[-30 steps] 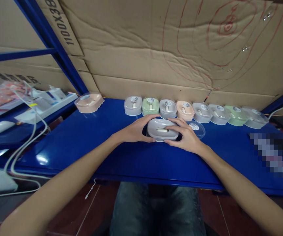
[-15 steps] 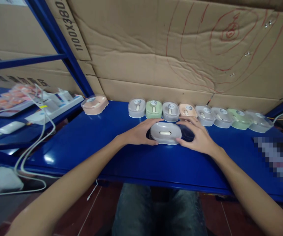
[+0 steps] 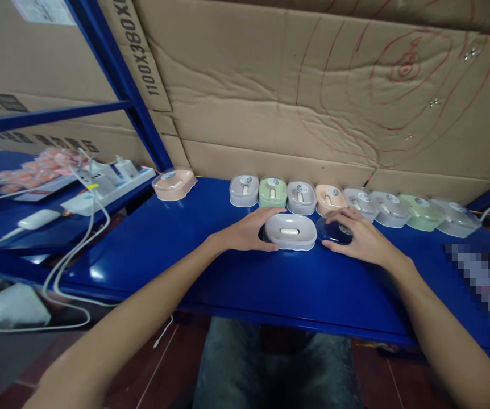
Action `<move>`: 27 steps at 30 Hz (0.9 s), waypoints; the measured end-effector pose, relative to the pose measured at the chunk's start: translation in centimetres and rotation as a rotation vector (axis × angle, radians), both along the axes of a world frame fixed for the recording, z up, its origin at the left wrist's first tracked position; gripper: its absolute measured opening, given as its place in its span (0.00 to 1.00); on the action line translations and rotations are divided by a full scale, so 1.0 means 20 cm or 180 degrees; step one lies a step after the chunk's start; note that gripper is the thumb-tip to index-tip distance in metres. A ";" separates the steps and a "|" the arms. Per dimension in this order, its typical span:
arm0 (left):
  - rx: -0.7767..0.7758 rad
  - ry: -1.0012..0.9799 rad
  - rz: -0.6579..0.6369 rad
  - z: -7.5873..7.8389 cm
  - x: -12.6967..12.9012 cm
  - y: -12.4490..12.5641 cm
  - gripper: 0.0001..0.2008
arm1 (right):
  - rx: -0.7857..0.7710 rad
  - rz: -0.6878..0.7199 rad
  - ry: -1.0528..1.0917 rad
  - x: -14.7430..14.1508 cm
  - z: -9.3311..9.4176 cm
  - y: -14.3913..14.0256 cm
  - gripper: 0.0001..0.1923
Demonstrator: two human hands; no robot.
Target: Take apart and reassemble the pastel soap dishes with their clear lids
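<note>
A grey oval soap box (image 3: 290,230), lidless, sits on the blue tabletop in front of me, a white bar-shaped piece in its middle. My left hand (image 3: 251,230) grips its left end, thumb at the front and fingers behind. Just to the right lies a clear lid (image 3: 332,232) with a round sticker, apart from the box. My right hand (image 3: 356,236) curls around that lid, thumb on its near edge and fingers over its far side, partly covering it.
Behind my hands runs a row of lidded boxes in grey, green (image 3: 273,193) and peach (image 3: 330,199). A pink lidded box (image 3: 174,184) stands apart at left. Further left are a power strip (image 3: 108,190), white cables and wrapped orange items (image 3: 40,170). A cardboard wall (image 3: 228,74) closes the back.
My right hand has left the box's right end and moved right onto the clear lid. My left hand stays on the box. The view has shifted slightly.
</note>
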State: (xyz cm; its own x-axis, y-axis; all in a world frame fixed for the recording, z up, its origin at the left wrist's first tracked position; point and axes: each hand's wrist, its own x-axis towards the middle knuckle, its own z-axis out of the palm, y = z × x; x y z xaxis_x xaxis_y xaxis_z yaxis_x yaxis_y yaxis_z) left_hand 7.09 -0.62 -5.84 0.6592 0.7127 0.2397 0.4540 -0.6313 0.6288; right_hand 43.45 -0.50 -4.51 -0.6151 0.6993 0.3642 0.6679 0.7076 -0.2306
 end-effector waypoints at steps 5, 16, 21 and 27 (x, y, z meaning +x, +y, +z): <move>-0.0003 -0.0037 0.0038 -0.01 0.00 0.01 0.50 | -0.0032 0.0043 0.0100 0.02 -0.01 0.02 0.21; 0.0014 -0.0020 0.0042 -0.02 0.00 0.01 0.49 | -0.0276 0.0148 0.0071 0.06 -0.01 0.02 0.30; -0.0003 0.0019 0.0047 -0.02 0.00 0.01 0.49 | -0.0341 0.0097 0.0049 0.07 -0.01 0.03 0.31; 0.0055 0.0024 0.0057 -0.03 0.00 0.02 0.50 | -0.0048 -0.0009 0.0308 0.07 0.05 0.01 0.23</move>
